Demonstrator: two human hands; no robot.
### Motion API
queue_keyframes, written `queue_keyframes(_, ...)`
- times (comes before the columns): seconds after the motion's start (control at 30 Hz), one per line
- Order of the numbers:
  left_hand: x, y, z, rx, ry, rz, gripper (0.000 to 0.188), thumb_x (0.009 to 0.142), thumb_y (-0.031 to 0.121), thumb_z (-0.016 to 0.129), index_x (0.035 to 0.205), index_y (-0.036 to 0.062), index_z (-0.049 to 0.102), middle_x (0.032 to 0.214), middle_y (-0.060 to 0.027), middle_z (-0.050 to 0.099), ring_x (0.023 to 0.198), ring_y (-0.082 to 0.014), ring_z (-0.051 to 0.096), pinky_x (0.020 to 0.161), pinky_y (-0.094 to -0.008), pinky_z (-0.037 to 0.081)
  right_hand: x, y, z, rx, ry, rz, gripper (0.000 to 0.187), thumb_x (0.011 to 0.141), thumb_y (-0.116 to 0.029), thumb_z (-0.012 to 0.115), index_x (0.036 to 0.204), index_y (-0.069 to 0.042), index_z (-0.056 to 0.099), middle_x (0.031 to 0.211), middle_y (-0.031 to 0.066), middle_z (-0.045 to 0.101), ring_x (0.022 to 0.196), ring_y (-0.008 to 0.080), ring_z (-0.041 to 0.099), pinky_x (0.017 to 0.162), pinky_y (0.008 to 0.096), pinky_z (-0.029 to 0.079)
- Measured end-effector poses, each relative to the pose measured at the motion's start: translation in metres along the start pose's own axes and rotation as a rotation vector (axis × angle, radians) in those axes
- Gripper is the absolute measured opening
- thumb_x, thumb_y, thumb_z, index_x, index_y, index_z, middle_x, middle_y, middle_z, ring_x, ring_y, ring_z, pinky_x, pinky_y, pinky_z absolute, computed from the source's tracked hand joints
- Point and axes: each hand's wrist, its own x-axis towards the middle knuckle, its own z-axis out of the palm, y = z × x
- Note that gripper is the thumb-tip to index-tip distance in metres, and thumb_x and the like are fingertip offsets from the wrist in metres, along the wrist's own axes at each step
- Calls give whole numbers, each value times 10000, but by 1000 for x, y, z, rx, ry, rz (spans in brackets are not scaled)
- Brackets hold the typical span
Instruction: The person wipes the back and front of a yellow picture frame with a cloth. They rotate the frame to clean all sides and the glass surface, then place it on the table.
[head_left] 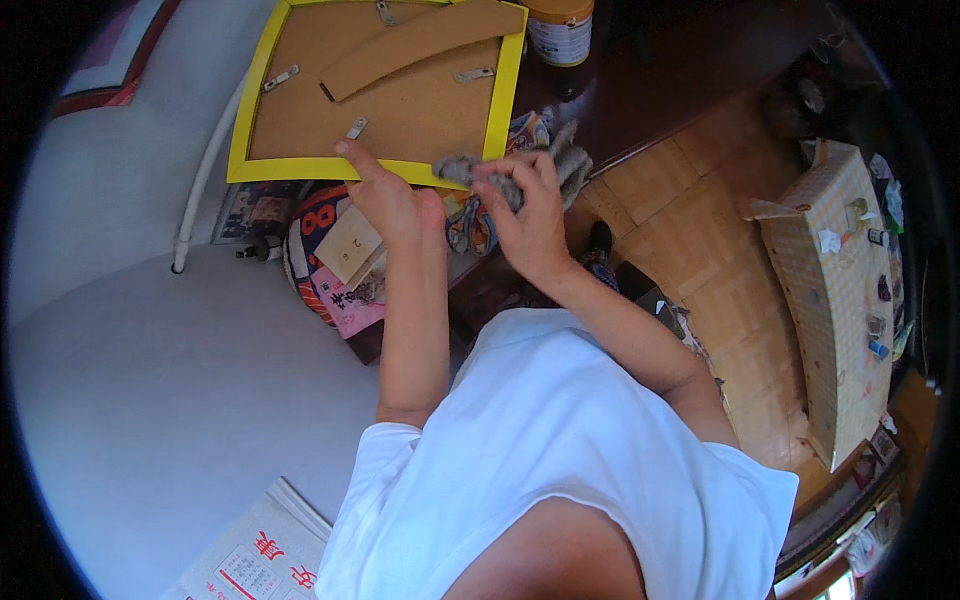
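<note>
A picture frame [300, 110] with a yellow border shows its brown backing, several metal clips and a folding stand. My left hand [382, 200] grips its lower edge, the thumb lying on the backing and the fingers hidden beneath. A grey cloth [510, 185] is pinched in my right hand [530, 215], touching the yellow border at the frame's lower right corner. Part of the cloth hangs out past my fingers to the right.
A gold-lidded jar [560, 35] stands on the dark tabletop [680, 70] beside the frame. Papers and a patterned bag [310, 230] sit below my left hand. A table with a checked cloth [815, 260] stands across the wooden floor [690, 210]. A white wall [180, 380] is at left.
</note>
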Motion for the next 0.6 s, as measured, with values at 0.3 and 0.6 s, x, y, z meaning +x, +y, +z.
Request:
queue_keyframes(0.3,-22,14,13,-5,-60,-19,614,1038,489,524,1480,84,392,1438,-117,521,1281,-296,556,1075,-492,482,75,25,-13,-21,222,-93,218,898,-201,745,1060,-70,683,1037,148,595,1039,327,567,917,405,468)
queue_keyframes(0.6,3,9,16,-47,-40,151,584,1036,467,557,1418,45,427,1348,-114,564,1199,-245,589,1027,-422,507,-17,-3,11,66,-81,70,181,905,-140,720,1039,-37,656,1049,136,583,1062,305,561,970,391,440)
